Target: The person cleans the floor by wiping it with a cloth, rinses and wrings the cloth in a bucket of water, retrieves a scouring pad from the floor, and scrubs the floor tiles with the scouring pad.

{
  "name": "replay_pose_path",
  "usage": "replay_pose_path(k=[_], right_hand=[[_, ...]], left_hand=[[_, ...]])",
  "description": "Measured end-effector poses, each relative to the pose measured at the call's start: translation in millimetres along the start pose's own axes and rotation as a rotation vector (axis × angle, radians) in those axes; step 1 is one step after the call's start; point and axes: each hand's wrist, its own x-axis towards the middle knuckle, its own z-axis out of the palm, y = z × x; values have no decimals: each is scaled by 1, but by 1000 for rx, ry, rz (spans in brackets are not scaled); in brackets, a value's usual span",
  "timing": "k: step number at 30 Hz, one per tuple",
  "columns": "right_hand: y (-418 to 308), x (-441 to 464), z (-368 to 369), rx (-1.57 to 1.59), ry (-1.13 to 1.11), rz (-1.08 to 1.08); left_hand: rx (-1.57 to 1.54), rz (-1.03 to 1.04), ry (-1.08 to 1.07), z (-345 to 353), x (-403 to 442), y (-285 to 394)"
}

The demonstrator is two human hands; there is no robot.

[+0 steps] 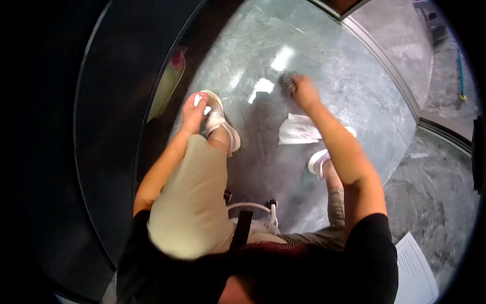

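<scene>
My left hand (192, 112) is closed round a crumpled white piece (199, 100), perhaps tissue or cloth, just beside the toe of my left shoe (216, 119). Stretched out over the glossy grey floor (253, 66), my right hand (305, 92) grips a dark, rough-looking lump (288, 82). Motion blurs that lump, so its kind does not show. Beneath my right forearm lies a white cloth (298, 130), flat on the floor and partly hidden by the arm. My right shoe (318, 161) rests a little nearer to me than the cloth.
A tall dark panel (106, 126) curves along the left, with a pale green and pink object (167, 88) at its edge. A metal frame track (385, 58) borders the floor on the right. The white base of a seat (253, 205) stands under me, and a white perforated panel (415, 266) lies lower right.
</scene>
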Motion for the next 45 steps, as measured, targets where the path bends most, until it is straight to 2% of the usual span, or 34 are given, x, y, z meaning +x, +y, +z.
replay_pose_path(k=[1, 2, 3, 4, 6, 9, 11, 12, 14, 15, 17, 18, 19, 21, 22, 23, 25, 26, 27, 29, 31, 32, 34, 36, 38, 40, 41, 43, 45], right_hand=[[27, 30, 11, -11, 74, -65], [39, 59, 15, -82, 185, -37], [39, 80, 25, -47, 404, 39], [41, 99, 45, -27, 382, 46], [33, 129, 83, -207, 603, 8], [-62, 105, 122, 758, -70, 319], [-100, 61, 154, 655, -222, 39], [-98, 58, 155, 657, -227, 47], [-80, 55, 155, 169, -250, -506], [-75, 94, 109, 437, -453, -183], [-48, 146, 64, 702, -149, 270], [-31, 186, 41, 750, -162, 472], [3, 218, 50, 163, 180, 133], [20, 233, 65, -39, 380, -27], [-14, 212, 47, 522, 80, 188], [-50, 191, 29, 986, -96, 550], [-75, 145, 99, 489, -384, 165], [-75, 100, 146, 801, -364, 21], [-76, 90, 142, 803, -364, 23], [-65, 84, 139, 317, -450, -444], [-44, 143, 98, 409, -398, 85], [-45, 175, 41, 549, -339, 311], [23, 246, 70, -12, 203, -10], [11, 233, 75, -306, 341, -41], [-32, 176, 89, 277, 111, 3], [-39, 100, 157, 371, -335, 26], [-41, 91, 144, 372, -339, 25], [-36, 82, 124, 6, -380, -637], [-29, 153, 86, 310, -407, -88]], left_hand=[[9, 28, 56, 10, 0, 1], [-66, -21, 134, 22, -5, 9], [-102, -1, 130, 22, -2, 5], [-140, 14, 134, 19, -3, 1], [-107, -7, 137, 11, -10, 7], [-48, -13, 132, 2, -9, 9], [-36, -54, 144, -1, -6, 4], [-33, -62, 143, -1, -3, 8], [-58, -58, 121, 4, 3, 10], [-62, -65, 120, 6, 5, 12], [-29, -40, 66, 5, 6, 18], [-28, -40, 59, 6, 8, 20], [-1, -44, 44, 6, 7, 22], [108, 7, 7, 1, 7, 16], [107, 4, 1, -1, 9, 13], [109, -11, -5, 0, 10, 11], [72, -42, -18, 2, 12, 14], [72, -43, -20, 3, 12, 15], [84, -38, -17, 4, 12, 15], [104, -27, -18, 3, 20, 16], [149, -31, -34, -1, 11, 17], [150, -39, -28, -3, 7, 14], [89, -86, -14, -7, 9, 11], [62, -60, -24, -9, 11, 10], [84, -70, -11, -3, 15, 11], [68, -60, -13, 1, 18, 18], [91, -61, -16, 0, 16, 19], [125, -68, -18, -6, 16, 15], [99, -83, 23, -12, 12, 6]])
